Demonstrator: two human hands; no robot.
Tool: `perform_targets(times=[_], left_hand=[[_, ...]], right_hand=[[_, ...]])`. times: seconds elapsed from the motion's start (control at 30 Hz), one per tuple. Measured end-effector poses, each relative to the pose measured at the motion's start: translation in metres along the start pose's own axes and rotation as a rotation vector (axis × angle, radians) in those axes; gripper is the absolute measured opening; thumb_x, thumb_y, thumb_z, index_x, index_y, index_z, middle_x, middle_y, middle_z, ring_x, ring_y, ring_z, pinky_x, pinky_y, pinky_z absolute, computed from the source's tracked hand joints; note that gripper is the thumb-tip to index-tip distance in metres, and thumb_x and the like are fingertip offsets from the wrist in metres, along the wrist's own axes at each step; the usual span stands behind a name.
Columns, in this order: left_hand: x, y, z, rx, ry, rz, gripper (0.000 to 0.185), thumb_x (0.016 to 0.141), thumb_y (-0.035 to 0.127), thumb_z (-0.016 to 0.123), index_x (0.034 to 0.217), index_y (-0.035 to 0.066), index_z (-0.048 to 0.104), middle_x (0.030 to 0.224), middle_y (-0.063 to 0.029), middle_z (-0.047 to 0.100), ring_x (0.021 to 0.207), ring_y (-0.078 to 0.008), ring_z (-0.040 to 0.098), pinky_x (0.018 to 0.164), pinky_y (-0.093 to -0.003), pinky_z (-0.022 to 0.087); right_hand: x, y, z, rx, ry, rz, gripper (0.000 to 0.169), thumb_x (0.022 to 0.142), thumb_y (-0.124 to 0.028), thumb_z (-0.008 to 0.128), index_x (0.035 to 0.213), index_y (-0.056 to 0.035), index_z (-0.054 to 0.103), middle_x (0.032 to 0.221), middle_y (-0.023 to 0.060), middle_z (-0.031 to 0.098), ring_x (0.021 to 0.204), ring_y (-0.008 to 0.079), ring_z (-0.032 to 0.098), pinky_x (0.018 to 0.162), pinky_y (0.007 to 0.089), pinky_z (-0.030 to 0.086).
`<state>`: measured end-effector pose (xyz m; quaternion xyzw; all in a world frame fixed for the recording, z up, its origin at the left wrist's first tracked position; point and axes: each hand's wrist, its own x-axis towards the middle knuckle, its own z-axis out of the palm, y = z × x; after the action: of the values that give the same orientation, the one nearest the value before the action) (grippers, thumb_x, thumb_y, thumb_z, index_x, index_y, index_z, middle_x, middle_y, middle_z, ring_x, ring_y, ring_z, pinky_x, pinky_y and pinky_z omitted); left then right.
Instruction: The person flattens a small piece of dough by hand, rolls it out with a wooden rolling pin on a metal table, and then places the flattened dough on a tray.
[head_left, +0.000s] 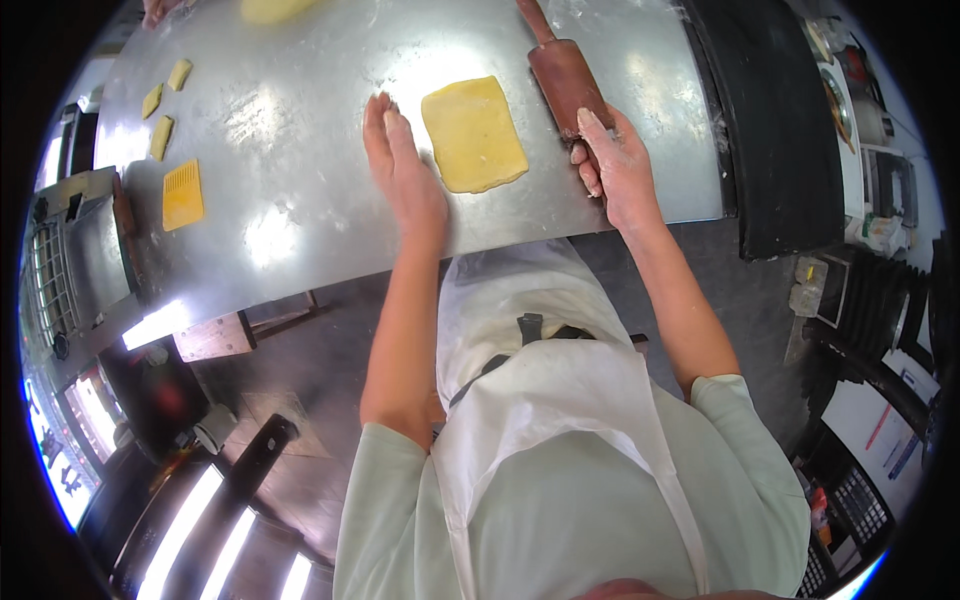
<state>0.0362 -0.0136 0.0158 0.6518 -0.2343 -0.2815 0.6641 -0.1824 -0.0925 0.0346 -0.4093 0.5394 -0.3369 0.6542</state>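
A flat, roughly rectangular sheet of yellow dough (476, 135) lies on the metal worktop (300, 172). Just left of it is my left hand (401, 165), on edge with its fingers extended and nothing held in it. My right hand (619, 161), dusted with flour, is closed around the near handle of a reddish-brown rolling pin (570, 86), thumb against the roller. The pin is to the right of the dough, its other handle pointing away from me. Whether the pin touches the worktop cannot be told.
Small dough strips (161, 137) and a yellow dough scraper (183, 195) lie at the left of the worktop. More yellow dough (276, 7) is at the far edge, near another person's hand (156, 11). A black surface (772, 135) borders the worktop on the right.
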Motion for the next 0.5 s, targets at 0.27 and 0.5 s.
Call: perform_targets(times=[0.27, 0.5], left_hand=[[0.008, 0.015, -0.023, 0.898, -0.695, 0.714, 0.113, 0.081, 0.056, 0.084, 0.167, 0.003, 0.032, 0.172, -0.016, 0.036, 0.158, -0.0407, 0.032, 0.13, -0.0494, 0.03], [0.023, -0.006, -0.015, 1.092, -0.864, 0.789, 0.101, 0.089, 0.066, 0.069, 0.164, 0.006, 0.039, 0.169, -0.0129, 0.041, 0.157, -0.0361, 0.036, 0.13, -0.0514, 0.031]], right_hand=[[0.003, -0.001, -0.02, 0.047, -0.085, 0.025, 0.065, 0.103, -0.038, 0.075, 0.15, 0.0004, 0.052, 0.077, 0.0029, 0.063, 0.051, 0.005, 0.047, 0.044, 0.0225, 0.035], [0.002, 0.002, -0.012, 0.009, -0.057, -0.01, 0.068, 0.103, -0.038, 0.075, 0.152, 0.001, 0.049, 0.075, 0.0027, 0.062, 0.05, 0.005, 0.047, 0.043, 0.0222, 0.035]])
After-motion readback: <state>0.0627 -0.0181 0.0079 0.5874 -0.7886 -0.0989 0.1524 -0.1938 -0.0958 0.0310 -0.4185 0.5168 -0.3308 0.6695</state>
